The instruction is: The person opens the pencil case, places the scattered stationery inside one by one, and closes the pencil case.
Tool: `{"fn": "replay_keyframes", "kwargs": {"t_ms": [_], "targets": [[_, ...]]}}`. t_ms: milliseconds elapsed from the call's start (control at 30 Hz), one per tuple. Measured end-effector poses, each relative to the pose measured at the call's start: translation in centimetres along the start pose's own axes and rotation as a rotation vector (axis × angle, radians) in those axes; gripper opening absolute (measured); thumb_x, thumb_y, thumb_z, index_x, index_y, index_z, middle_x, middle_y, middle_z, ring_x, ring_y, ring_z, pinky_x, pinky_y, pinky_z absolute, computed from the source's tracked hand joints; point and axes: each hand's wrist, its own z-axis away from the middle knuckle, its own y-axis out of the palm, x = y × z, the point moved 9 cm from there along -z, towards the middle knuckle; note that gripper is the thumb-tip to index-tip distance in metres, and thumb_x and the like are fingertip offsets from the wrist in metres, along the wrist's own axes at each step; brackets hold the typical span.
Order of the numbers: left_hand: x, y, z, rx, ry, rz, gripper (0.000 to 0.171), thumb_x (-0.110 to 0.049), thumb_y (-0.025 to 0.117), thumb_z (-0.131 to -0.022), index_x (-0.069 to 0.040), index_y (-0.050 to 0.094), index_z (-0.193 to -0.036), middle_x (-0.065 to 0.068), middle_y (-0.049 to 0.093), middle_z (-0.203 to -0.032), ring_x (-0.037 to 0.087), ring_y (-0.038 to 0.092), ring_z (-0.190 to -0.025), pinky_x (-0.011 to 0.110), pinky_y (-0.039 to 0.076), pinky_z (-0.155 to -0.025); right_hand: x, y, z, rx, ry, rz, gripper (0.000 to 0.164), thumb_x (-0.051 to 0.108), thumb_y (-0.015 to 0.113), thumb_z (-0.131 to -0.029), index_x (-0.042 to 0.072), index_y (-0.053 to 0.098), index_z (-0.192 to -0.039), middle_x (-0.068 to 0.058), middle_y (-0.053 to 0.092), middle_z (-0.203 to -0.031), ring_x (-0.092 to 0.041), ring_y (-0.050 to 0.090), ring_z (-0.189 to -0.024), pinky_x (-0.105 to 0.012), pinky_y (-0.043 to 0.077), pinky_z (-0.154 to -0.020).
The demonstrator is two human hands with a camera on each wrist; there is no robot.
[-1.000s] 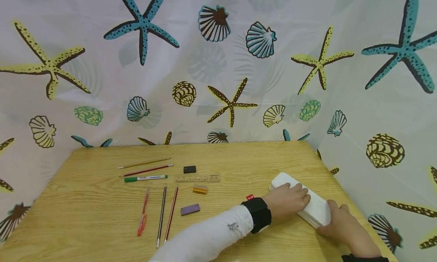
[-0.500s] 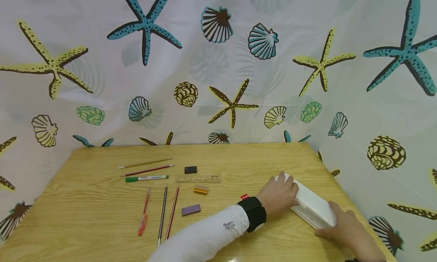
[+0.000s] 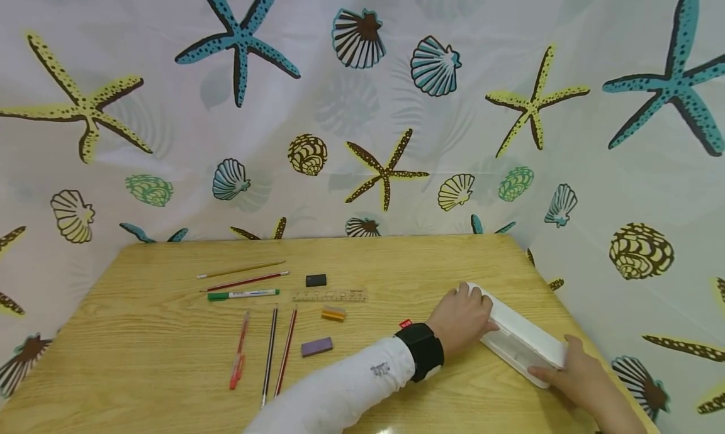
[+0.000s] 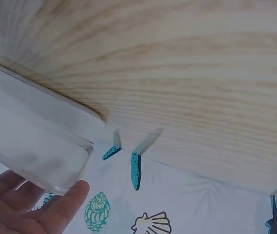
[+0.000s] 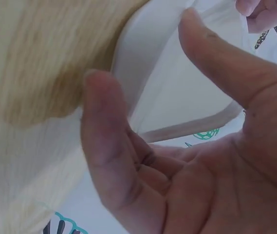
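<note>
A long white pencil case [image 3: 523, 327] lies at a slant on the right part of the table, its lid tilted up along the near side so the inside shows. My left hand [image 3: 461, 321] grips the lid near the far end, thumb at the front edge and fingers over the top. At the near end my right hand [image 3: 586, 377] holds the case, thumb at its front and fingers round the back corner. In the left wrist view, fingertips [image 4: 77, 192] touch the raised lid. The right wrist view shows the thumb [image 5: 211, 53] against the case.
Left on the wooden table [image 3: 141, 346] lie several pencils, including a black one [image 3: 270, 352], a green marker [image 3: 243, 295] and a red pen [image 3: 239, 352]. Nearer the middle are a clear ruler [image 3: 330, 296], a purple eraser [image 3: 316, 346], an orange block [image 3: 333, 314] and a black block [image 3: 316, 280].
My left hand has shifted left from the case's top to its far-end front edge. The lid has gone from closed to tilted up, while the right hand stays at the near end.
</note>
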Motion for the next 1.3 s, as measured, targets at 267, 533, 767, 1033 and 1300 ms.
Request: {"fn": "replay_keyframes", "kwargs": {"t_ms": [267, 533, 767, 1033, 1300], "targets": [[1.7, 0.4, -0.7, 0.076, -0.246, 0.063, 0.082, -0.081, 0.035, -0.095, -0.016, 0.054, -0.141, 0.000, 0.060, -0.130, 0.015, 0.054, -0.119, 0.031, 0.053, -0.089, -0.5, 0.3, 0.7, 0.018, 0.095, -0.114, 0.097, 0.062, 0.081, -0.080, -0.019, 0.036, -0.110, -0.019, 0.051, -0.083, -0.024, 0.059, -0.062, -0.036, 0.056, -0.053], [2.7, 1.7, -0.6, 0.135, -0.370, 0.250, 0.079, -0.080, 0.042, -0.093, -0.015, 0.054, -0.136, -0.002, 0.062, -0.122, 0.013, 0.056, -0.113, 0.030, 0.052, -0.086, -1.0, 0.4, 0.5, 0.000, 0.109, -0.117, 0.104, 0.067, 0.083, -0.075, -0.019, 0.038, -0.114, -0.020, 0.054, -0.085, -0.024, 0.060, -0.061, -0.036, 0.056, -0.052], [4.7, 1.6, -0.4, 0.027, -0.465, 0.693, 0.049, -0.041, 0.071, -0.098, -0.009, 0.052, -0.131, 0.002, 0.064, -0.112, 0.012, 0.059, -0.103, 0.023, 0.049, -0.082, -1.1, 0.1, 0.2, 0.006, 0.112, -0.097, 0.099, 0.069, 0.083, -0.072, -0.015, 0.045, -0.110, -0.015, 0.058, -0.076, -0.020, 0.060, -0.053, -0.034, 0.054, -0.052], [6.8, 3.2, 0.6, -0.154, -0.737, 1.424, 0.018, 0.006, 0.069, -0.091, -0.002, 0.058, -0.103, 0.012, 0.064, -0.097, 0.018, 0.062, -0.086, 0.024, 0.050, -0.075, -1.4, -0.2, 0.4, -0.008, 0.120, -0.081, 0.105, 0.069, 0.085, -0.069, -0.016, 0.045, -0.116, -0.010, 0.059, -0.075, -0.018, 0.060, -0.055, -0.033, 0.050, -0.055], [6.7, 3.9, 1.2, -0.170, -0.869, 1.588, 0.030, 0.019, 0.057, -0.078, -0.001, 0.067, -0.098, 0.013, 0.071, -0.099, 0.020, 0.069, -0.093, 0.028, 0.055, -0.080, -1.5, -0.3, 0.5, -0.023, 0.124, -0.108, 0.114, 0.067, 0.088, -0.066, -0.018, 0.040, -0.123, -0.015, 0.059, -0.082, -0.019, 0.062, -0.055, -0.034, 0.054, -0.056]]}}
